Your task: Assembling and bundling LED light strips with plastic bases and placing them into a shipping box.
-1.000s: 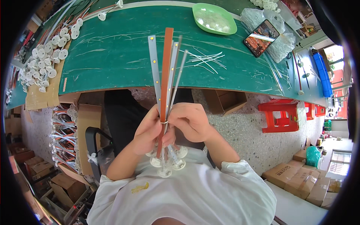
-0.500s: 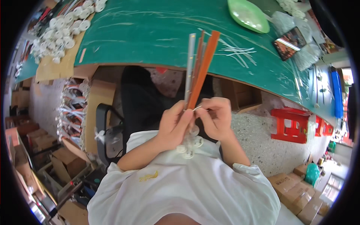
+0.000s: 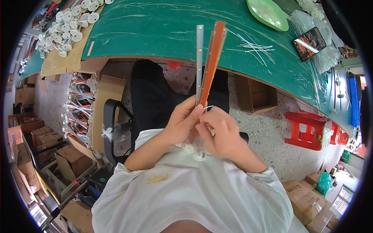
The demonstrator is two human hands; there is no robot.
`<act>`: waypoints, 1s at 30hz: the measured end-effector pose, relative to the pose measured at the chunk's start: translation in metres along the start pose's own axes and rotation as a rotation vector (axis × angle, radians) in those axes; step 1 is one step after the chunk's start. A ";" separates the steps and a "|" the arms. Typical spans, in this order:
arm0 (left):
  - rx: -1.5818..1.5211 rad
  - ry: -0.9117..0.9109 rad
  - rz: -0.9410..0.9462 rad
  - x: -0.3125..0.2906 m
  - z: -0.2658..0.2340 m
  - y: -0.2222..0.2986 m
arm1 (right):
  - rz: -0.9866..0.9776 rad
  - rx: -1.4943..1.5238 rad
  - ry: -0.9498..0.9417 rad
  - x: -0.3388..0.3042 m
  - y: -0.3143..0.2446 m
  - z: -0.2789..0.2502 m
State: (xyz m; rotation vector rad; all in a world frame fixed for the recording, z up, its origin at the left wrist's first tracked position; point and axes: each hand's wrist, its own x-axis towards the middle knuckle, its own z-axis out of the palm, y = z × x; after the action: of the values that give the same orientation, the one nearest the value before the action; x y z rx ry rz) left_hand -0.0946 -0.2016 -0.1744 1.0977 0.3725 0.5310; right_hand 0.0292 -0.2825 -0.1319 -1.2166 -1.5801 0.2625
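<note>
Above my lap, my left hand (image 3: 183, 121) is wrapped round a bundle of long narrow strips, its thumb pressed against them. One orange strip (image 3: 211, 70) and a grey strip (image 3: 199, 58) dotted with small yellowish squares, like LED strips, rise out of the grip, tilted slightly apart. Below the hands, round white and clear end pieces (image 3: 199, 156) hang against my shirt. A thin white tie (image 3: 209, 106) curves out beside the strips at my left thumb. My right hand (image 3: 220, 132) is closed right beside the bundle, fingers curled at the tie; its fingertips are partly hidden.
More loose white ties (image 3: 258, 49) lie on the green table (image 3: 155, 35), near a green tray (image 3: 268, 13) and a phone (image 3: 309, 44). White round-ended pieces (image 3: 68, 29) are heaped at the far left. Left of the chair armrest (image 3: 110, 132), a cardboard box (image 3: 112, 91) holds more strips. A red stool (image 3: 307, 128) stands right.
My right hand has turned over and curled inward, lower against the bundle, with its back now showing. The whole view has shifted slightly. My left hand keeps its hold.
</note>
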 end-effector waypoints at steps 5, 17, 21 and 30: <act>-0.283 -0.057 -0.091 0.003 -0.007 -0.008 | -0.035 -0.263 -0.068 0.021 0.005 -0.042; -0.227 -0.048 -0.217 0.011 0.001 0.000 | -0.342 -0.522 -0.352 0.035 0.014 -0.059; -0.291 -0.079 -0.217 0.009 0.003 0.004 | -0.330 -0.504 -0.401 0.030 0.014 -0.061; -0.146 -0.008 -0.163 0.006 0.007 0.016 | -0.394 -0.677 -0.435 0.029 0.010 -0.055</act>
State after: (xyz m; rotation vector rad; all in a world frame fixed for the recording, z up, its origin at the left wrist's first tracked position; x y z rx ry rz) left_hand -0.0894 -0.1975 -0.1567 0.9194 0.4060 0.4027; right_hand 0.0825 -0.2766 -0.0994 -1.3608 -2.3632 -0.3143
